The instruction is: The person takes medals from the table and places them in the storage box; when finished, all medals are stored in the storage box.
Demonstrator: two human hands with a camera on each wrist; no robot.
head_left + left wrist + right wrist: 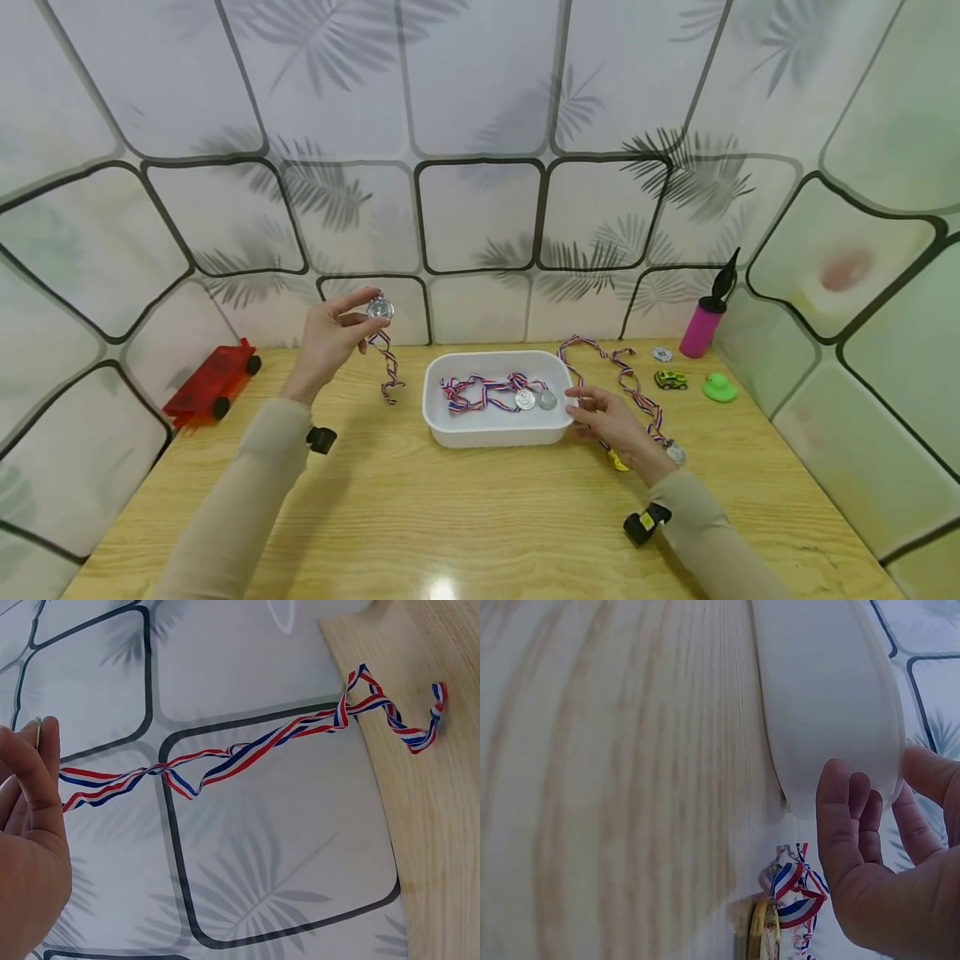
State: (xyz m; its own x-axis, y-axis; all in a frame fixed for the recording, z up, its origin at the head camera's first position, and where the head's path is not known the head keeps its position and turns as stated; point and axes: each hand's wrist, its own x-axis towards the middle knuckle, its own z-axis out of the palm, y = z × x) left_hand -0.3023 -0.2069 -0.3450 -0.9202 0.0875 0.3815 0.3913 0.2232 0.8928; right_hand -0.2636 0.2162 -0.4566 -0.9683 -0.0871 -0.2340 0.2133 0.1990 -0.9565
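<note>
My left hand (335, 332) is raised over the left part of the table and pinches a silver medal (380, 308) between fingers and thumb. Its red, white and blue ribbon (255, 746) dangles, twisted, toward the tabletop. At the middle stands a white plastic bin (487, 437). Inside it lie two silver medals, one (525, 398) beside the other (547, 400), with striped ribbons heaped to their left. My right hand (609, 421) grips the bin's right end, its fingers at the rim. Just below that hand lies a gold medal (618, 461), partly hidden.
Right of the bin, a striped ribbon (630, 383) runs to another silver medal (675, 452). Farther right are a round white badge (662, 354), a toy car (671, 380), a green rubber duck (719, 387) and a pink pump (702, 329). A red toy vehicle (213, 379) stands far left.
</note>
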